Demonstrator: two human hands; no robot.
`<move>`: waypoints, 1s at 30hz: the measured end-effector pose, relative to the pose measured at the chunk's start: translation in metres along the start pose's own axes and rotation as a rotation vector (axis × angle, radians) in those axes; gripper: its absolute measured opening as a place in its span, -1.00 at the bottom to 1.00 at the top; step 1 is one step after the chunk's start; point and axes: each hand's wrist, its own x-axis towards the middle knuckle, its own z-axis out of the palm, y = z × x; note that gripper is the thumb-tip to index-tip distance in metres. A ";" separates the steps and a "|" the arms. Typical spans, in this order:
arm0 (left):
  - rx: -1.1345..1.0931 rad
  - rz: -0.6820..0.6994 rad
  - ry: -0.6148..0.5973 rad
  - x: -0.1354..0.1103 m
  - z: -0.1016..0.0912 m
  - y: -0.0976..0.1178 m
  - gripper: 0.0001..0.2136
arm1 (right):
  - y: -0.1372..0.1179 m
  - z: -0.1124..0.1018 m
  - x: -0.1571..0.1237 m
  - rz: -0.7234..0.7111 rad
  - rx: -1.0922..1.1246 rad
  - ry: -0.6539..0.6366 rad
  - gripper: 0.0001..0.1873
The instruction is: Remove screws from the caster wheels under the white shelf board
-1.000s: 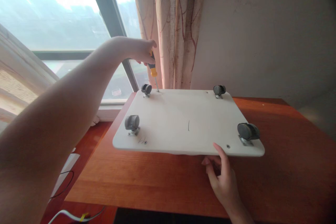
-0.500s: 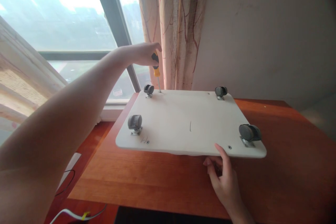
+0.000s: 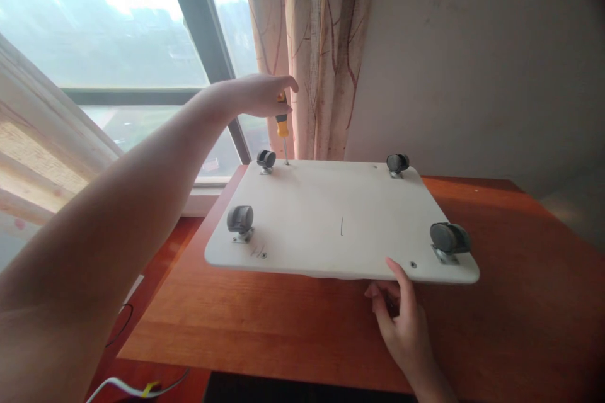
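Note:
A white board (image 3: 331, 214) lies upside down on a reddish wooden table (image 3: 265, 321), with a grey caster wheel near each corner. My left hand (image 3: 259, 94) reaches to the far left corner and grips a screwdriver (image 3: 282, 126) with a yellow and black handle. Its tip stands upright on the board beside the far left caster (image 3: 266, 159). My right hand (image 3: 399, 321) rests at the board's near edge, thumb on top and fingers curled beneath, next to the near right caster (image 3: 449, 239).
A window (image 3: 108, 31) fills the left side and a patterned curtain (image 3: 316, 50) hangs behind the board. A plain wall is on the right. Below the table's left edge lie cables (image 3: 137, 387) on the floor.
My left hand's fingers have shifted round the screwdriver handle, which has turned a little while its tip stays at the same spot. The right hand has stayed put.

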 end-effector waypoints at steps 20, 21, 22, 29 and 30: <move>-0.016 -0.031 0.067 -0.004 0.005 0.003 -0.51 | -0.001 -0.001 0.001 -0.006 0.015 0.000 -0.46; -0.007 -0.055 0.068 -0.003 0.006 0.003 -0.51 | -0.001 -0.001 0.001 -0.008 0.016 -0.001 -0.46; 0.014 -0.094 0.067 -0.002 0.006 0.003 -0.49 | -0.001 -0.001 0.001 -0.008 0.016 -0.004 -0.47; 0.164 -0.228 0.031 -0.005 -0.003 0.010 -0.35 | 0.003 0.001 -0.001 0.004 0.018 -0.013 -0.45; 0.158 -0.212 0.022 -0.005 -0.003 0.008 -0.40 | 0.003 0.000 -0.001 0.006 0.016 -0.013 -0.45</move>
